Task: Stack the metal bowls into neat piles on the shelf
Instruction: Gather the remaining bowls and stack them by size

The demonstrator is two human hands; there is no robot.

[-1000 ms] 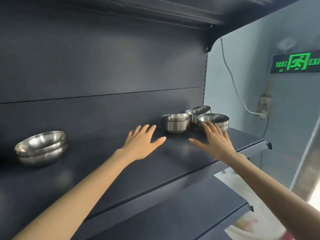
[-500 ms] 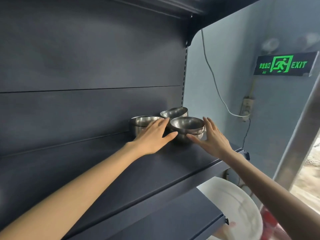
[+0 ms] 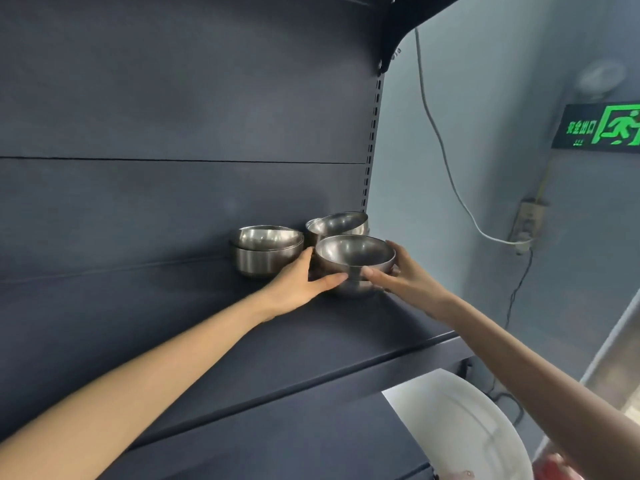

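Note:
Three small piles of metal bowls stand near the right end of the dark shelf [image 3: 194, 327]. The front pile [image 3: 355, 254] is two nested bowls, and both hands clasp it. My left hand [image 3: 299, 284] wraps its left side, thumb across the front. My right hand [image 3: 398, 275] holds its right side, thumb on the front and fingers behind the rim. A second pile [image 3: 266, 249] sits to the left against the back panel. A third pile [image 3: 341, 223] stands behind, its top bowl tilted.
The shelf's right upright [image 3: 372, 140] ends the shelf just past the bowls. A white cable [image 3: 446, 161] runs down the blue wall to a socket [image 3: 528, 221]. A green exit sign [image 3: 602, 128] glows at right. A lower shelf [image 3: 294, 441] and a white round object [image 3: 460, 427] lie below.
The view has shifted right and closer, so the wide bowls at the left are out of view. Both hands moved from open above the shelf to closing around the front pile.

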